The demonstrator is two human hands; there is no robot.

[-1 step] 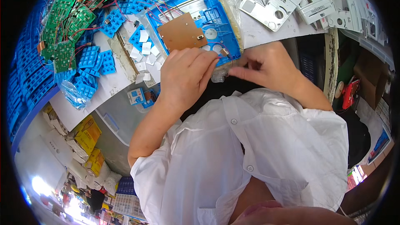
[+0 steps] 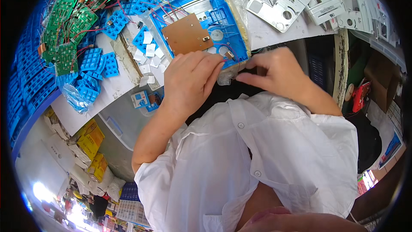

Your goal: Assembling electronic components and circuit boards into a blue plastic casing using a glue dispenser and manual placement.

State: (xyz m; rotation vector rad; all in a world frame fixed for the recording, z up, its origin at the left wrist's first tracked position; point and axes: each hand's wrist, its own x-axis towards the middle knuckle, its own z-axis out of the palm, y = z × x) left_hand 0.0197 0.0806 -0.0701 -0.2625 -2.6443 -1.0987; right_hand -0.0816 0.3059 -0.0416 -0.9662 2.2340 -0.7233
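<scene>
A blue plastic housing [image 2: 214, 0] lies open on the bench with a brown circuit board [image 2: 186, 34] and thin coloured wires inside it. My left hand [image 2: 189, 81] rests its fingertips on the housing's near edge, beside a small metal part [image 2: 229, 54]. My right hand [image 2: 274, 71] pinches at the housing's near right corner, where crumpled clear plastic wrap [image 2: 225, 76] sticks out from under it. The two hands' fingertips nearly touch. What lies between the fingers themselves is hidden.
Green circuit boards [image 2: 71, 30] and blue keypads [image 2: 96, 62] are heaped at the left, with small white squares [image 2: 148, 51] beside the housing. Grey plastic panels [image 2: 274, 4] lie at the back right. A grey bin [image 2: 116, 120] and yellow boxes [image 2: 90, 139] sit below the bench edge.
</scene>
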